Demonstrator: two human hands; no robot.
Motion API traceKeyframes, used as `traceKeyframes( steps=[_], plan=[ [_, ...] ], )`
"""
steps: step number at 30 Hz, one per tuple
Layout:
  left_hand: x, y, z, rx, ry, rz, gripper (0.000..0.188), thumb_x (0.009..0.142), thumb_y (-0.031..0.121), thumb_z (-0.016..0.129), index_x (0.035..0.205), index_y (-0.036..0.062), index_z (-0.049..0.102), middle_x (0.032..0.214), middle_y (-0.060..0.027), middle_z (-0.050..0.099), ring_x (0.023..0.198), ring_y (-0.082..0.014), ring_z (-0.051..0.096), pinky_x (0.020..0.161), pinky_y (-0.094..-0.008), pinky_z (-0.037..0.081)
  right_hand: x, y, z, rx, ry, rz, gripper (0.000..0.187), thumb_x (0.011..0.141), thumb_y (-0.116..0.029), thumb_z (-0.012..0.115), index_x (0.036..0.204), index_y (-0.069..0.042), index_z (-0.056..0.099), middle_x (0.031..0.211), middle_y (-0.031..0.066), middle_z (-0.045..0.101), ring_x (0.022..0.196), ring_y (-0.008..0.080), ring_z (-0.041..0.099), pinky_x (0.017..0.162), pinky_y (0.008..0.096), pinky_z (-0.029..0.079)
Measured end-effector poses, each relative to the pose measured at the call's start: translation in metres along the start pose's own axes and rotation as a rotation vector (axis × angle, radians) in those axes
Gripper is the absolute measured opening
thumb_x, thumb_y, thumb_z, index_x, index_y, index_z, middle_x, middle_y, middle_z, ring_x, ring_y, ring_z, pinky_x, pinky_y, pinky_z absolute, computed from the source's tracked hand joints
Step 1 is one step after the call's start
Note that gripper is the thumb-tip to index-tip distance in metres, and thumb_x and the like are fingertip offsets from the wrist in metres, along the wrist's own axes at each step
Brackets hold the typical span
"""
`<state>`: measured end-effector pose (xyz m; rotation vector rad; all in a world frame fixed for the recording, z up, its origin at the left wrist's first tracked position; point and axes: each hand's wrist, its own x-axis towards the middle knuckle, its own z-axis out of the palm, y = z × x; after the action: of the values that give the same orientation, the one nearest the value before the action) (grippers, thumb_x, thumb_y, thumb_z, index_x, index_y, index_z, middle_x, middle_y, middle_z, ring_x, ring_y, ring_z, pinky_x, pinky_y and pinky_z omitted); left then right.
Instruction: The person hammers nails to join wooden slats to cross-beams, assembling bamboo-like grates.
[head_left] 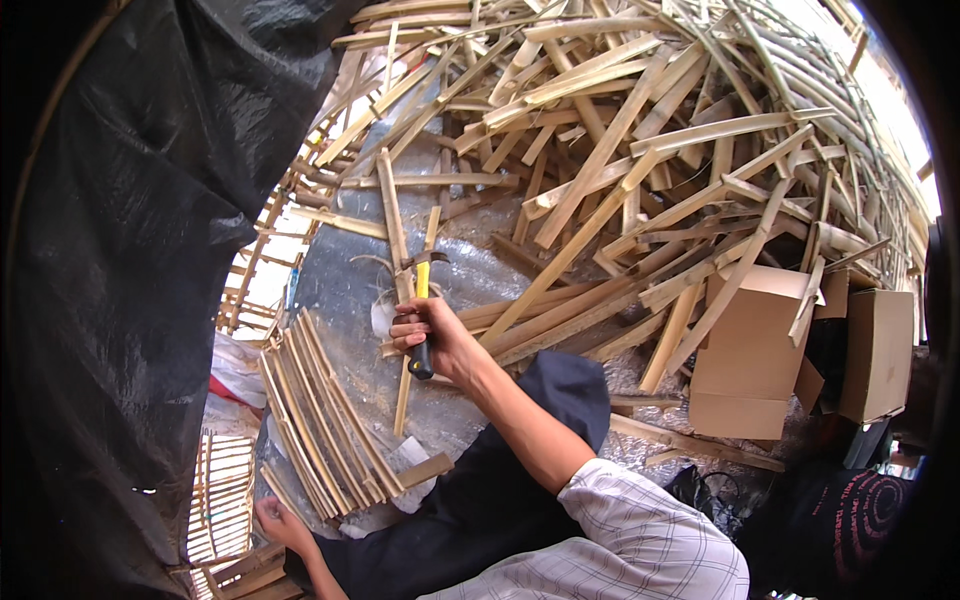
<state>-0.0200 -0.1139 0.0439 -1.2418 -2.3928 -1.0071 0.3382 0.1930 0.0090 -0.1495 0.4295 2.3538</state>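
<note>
One hammer (423, 282), yellow and black, dark-headed | right grip (432, 333) wrapped round it | left grip (284, 525): can't tell

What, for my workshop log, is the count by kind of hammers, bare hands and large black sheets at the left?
Hammer: 1
Bare hands, right hand and left hand: 2
Large black sheet: 1
Total: 4

We see a floor (335, 275) covered with shiny, wrinkled grey sheeting (478, 242). On it we find a row of pale, narrow wooden-looking slats (328, 410) lying side by side, and farther out a large, tangled heap of long, tan split strips (620, 150). Near the heap's right side we see an open brown cardboard box (745, 360).
</note>
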Motion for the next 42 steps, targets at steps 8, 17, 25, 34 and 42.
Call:
traceKeyframes(
  steps=[8,17,25,34,42],
  plan=[
    [0.074,0.36,0.279,-0.59,-0.71,0.588,0.014,0.081,-0.002,0.056,0.092,-0.0021,0.065,0.092,-0.0137,0.066,0.085,-0.0263,0.067,0.08,-0.0338,0.052,-0.016,-0.047,-0.015,-0.593,0.267,-0.459,0.026,0.089,-0.007,0.053,0.074,-0.014,0.033,0.061,-0.0063,0.027,0.048,0.0062,0.029,0.04,0.0236,0.024],
    [0.058,0.485,0.488,-0.135,-1.062,0.63,0.082,0.077,0.018,0.062,0.153,0.0076,0.032,0.132,-0.0373,0.05,0.125,-0.0488,0.05,0.107,-0.0469,0.042,-0.015,-0.058,-0.022,-0.677,0.345,-0.534,0.019,0.091,-0.016,0.054,0.074,-0.006,0.053,0.06,-0.002,0.046,0.047,0.0084,0.038,0.043,0.0265,0.03],
    [0.059,0.46,0.542,-0.115,-0.957,0.336,0.053,0.083,0.031,0.058,0.132,0.0108,0.056,0.136,-0.0354,0.048,0.134,-0.053,0.034,0.114,-0.0493,0.03,-0.031,-0.053,-0.007,-0.654,0.349,-0.525,0.023,0.091,-0.016,0.054,0.07,-0.006,0.054,0.062,0.0,0.051,0.048,0.0093,0.042,0.044,0.0269,0.03],
    [0.074,0.396,0.53,-0.815,-0.617,-0.329,0.035,0.062,0.008,0.08,0.082,0.005,0.052,0.076,-0.0078,0.059,0.064,-0.02,0.059,0.054,-0.0342,0.047,-0.018,-0.059,-0.019,-0.534,0.276,-0.525,0.018,0.087,-0.005,0.054,0.073,-0.009,0.043,0.061,-0.0043,0.039,0.047,0.007,0.037,0.04,0.0253,0.026],
    [0.16,0.393,0.454,-1.549,-0.817,-0.963,0.016,0.065,-0.003,0.056,0.078,0.0038,0.049,0.073,-0.0093,0.053,0.062,-0.0197,0.053,0.06,-0.0303,0.048,-0.016,-0.035,-0.003,-0.697,0.379,-0.773,0.02,0.085,0.001,0.053,0.081,-0.011,0.037,0.062,-0.0027,0.036,0.044,0.0074,0.034,0.038,0.0258,0.028]
  ],
)
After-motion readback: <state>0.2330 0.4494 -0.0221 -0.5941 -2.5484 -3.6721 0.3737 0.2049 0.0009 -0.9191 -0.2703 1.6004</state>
